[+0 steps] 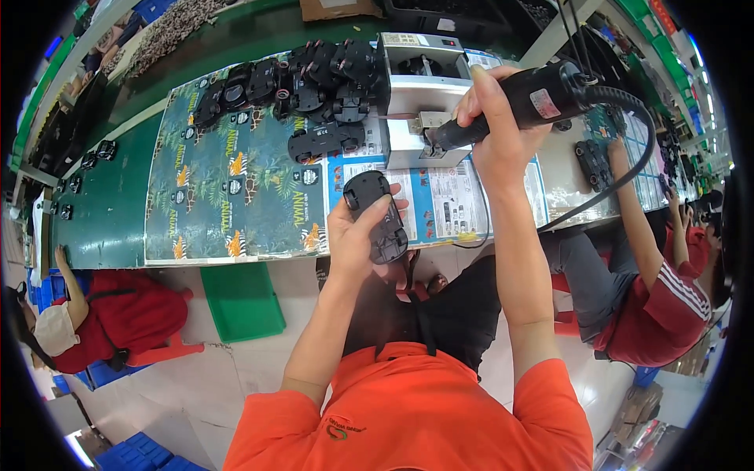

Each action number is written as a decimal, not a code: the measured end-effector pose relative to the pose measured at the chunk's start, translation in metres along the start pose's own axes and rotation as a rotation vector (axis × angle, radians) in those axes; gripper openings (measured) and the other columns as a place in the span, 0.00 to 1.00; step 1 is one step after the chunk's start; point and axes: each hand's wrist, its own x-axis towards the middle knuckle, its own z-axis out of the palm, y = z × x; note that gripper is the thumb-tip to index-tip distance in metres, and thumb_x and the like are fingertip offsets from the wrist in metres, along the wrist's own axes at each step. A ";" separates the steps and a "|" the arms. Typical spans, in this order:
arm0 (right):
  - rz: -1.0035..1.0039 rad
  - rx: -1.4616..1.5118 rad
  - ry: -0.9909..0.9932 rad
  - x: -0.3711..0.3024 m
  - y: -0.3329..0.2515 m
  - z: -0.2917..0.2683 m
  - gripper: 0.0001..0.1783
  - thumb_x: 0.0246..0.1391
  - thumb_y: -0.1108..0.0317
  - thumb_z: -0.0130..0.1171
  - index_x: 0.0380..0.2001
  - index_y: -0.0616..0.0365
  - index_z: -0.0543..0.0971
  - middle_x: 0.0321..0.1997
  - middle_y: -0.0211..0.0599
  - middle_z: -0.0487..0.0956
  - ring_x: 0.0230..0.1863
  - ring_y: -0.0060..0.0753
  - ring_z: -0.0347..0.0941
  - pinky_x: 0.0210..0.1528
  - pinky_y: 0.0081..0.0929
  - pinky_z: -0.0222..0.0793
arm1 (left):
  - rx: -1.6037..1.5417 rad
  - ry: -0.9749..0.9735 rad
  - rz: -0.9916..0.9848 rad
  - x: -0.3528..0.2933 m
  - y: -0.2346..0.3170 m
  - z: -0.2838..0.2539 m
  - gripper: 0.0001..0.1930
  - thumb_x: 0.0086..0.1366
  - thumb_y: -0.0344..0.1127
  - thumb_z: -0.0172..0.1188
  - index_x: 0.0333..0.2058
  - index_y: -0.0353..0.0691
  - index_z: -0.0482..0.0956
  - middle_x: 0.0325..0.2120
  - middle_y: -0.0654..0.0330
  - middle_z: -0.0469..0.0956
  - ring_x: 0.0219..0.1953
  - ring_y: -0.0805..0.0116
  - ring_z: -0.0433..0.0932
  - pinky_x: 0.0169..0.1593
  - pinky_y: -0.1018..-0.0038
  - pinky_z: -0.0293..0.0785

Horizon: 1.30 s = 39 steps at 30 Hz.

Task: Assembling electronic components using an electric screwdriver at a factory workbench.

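In my left hand (353,233) I grip a black toy car (377,216), its flat underside turned up, over the front edge of the workbench. My right hand (503,129) is wrapped round a black electric screwdriver (542,94), held nearly level and pointing left. Its tip meets a small metal block on the front of a white metal box (397,149), probably a screw feeder; the exact contact is hard to make out. Left of that box lies a pile of black toy cars (310,74), several of them upside down, with one car (326,141) nearest me.
Printed cardboard sheets (212,188) cover the green workbench (102,228). The screwdriver's thick black cable (648,141) loops down on the right. Co-workers in red sit at both sides; one's hand is near another black car (593,165). A green tray (243,302) lies on the floor.
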 end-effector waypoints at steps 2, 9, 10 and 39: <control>-0.004 -0.031 0.004 0.001 -0.001 0.002 0.07 0.49 0.74 0.68 0.26 0.64 0.78 0.19 0.29 0.76 0.15 0.18 0.70 0.19 0.15 0.64 | -0.006 -0.021 -0.030 0.001 0.000 0.001 0.13 0.62 0.26 0.60 0.45 0.32 0.75 0.42 0.51 0.81 0.40 0.64 0.82 0.42 0.69 0.81; 0.109 -0.250 -0.169 0.015 -0.003 0.014 0.11 0.48 0.67 0.69 0.24 0.62 0.77 0.15 0.25 0.73 0.14 0.15 0.67 0.18 0.16 0.60 | 0.027 -0.020 -0.020 0.001 -0.002 0.002 0.15 0.61 0.29 0.61 0.47 0.31 0.74 0.42 0.48 0.80 0.37 0.61 0.83 0.39 0.68 0.82; 0.107 -0.243 -0.177 0.014 -0.005 0.015 0.11 0.48 0.67 0.69 0.24 0.62 0.77 0.15 0.25 0.73 0.14 0.15 0.67 0.18 0.16 0.60 | 0.021 -0.013 -0.040 0.001 -0.001 0.002 0.15 0.61 0.29 0.61 0.47 0.32 0.74 0.43 0.49 0.80 0.38 0.62 0.83 0.39 0.68 0.82; 0.020 0.267 -0.373 -0.060 -0.008 0.025 0.09 0.57 0.68 0.55 0.29 0.58 0.66 0.20 0.33 0.69 0.19 0.27 0.65 0.26 0.28 0.66 | 0.145 -0.065 -0.048 0.002 0.006 0.005 0.10 0.59 0.28 0.64 0.40 0.35 0.80 0.32 0.61 0.82 0.32 0.74 0.80 0.35 0.77 0.76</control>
